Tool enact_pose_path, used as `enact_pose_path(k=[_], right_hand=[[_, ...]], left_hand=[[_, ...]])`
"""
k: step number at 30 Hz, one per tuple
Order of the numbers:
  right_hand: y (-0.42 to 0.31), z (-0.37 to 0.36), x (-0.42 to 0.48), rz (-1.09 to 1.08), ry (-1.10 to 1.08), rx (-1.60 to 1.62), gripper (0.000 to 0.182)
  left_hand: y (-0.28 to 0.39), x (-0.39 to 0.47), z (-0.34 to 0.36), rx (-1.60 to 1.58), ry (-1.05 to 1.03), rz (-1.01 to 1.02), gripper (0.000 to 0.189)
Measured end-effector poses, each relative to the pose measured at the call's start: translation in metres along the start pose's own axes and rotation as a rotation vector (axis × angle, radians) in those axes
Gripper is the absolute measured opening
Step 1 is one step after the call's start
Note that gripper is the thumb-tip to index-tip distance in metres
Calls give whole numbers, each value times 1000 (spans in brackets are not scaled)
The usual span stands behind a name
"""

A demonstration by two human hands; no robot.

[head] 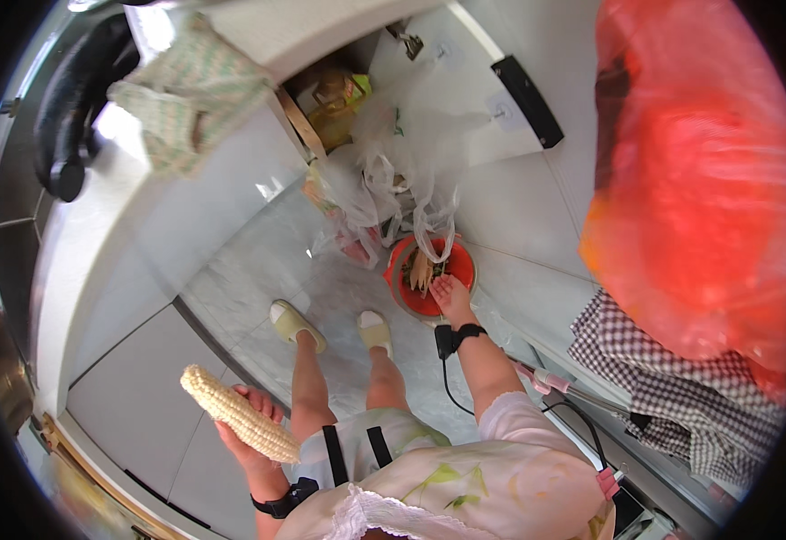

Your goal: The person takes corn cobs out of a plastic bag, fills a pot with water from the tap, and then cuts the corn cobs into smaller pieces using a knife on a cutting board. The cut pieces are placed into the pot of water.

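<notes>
My left hand (251, 422) is closed around a husked ear of pale corn (241, 413), held at the lower left in front of the grey cabinet doors. My right hand (452, 297) reaches over the rim of a red bucket (464, 260) on the floor, palm up with its fingers extended. No object shows in that hand. Inside the bucket, beside my right fingertips, lie dry husk-like scraps (422, 271) and dark green bits.
Clear plastic bags (373, 189) hang and bunch behind the bucket, near an open cabinet door (464, 88). A large red plastic bag (697, 202) and checked cloth (663, 378) are at right. A striped cloth (190, 101) drapes over the countertop edge.
</notes>
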State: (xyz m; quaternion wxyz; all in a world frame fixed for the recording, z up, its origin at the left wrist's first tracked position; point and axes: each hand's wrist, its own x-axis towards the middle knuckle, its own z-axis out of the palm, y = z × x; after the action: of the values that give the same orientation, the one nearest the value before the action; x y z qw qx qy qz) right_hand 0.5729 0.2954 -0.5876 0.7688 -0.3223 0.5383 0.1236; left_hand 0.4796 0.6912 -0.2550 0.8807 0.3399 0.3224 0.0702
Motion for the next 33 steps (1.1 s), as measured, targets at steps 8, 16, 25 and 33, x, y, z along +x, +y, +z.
enact_pose_path(k=[8, 16, 25, 33], right_hand=[[26, 121, -217, 195, -301, 33, 20], [109, 330, -457, 301, -792, -373, 22], [150, 559, -549, -134, -1220, -771, 25], [215, 791, -510, -919, -1429, -1216, 15]], left_hand=[[105, -29, 26, -219, -111, 55, 54], [282, -15, 29, -509, -183, 207, 51], [396, 87, -25, -803, -30, 227, 44], [412, 167, -30, -744, 229, 24, 39]])
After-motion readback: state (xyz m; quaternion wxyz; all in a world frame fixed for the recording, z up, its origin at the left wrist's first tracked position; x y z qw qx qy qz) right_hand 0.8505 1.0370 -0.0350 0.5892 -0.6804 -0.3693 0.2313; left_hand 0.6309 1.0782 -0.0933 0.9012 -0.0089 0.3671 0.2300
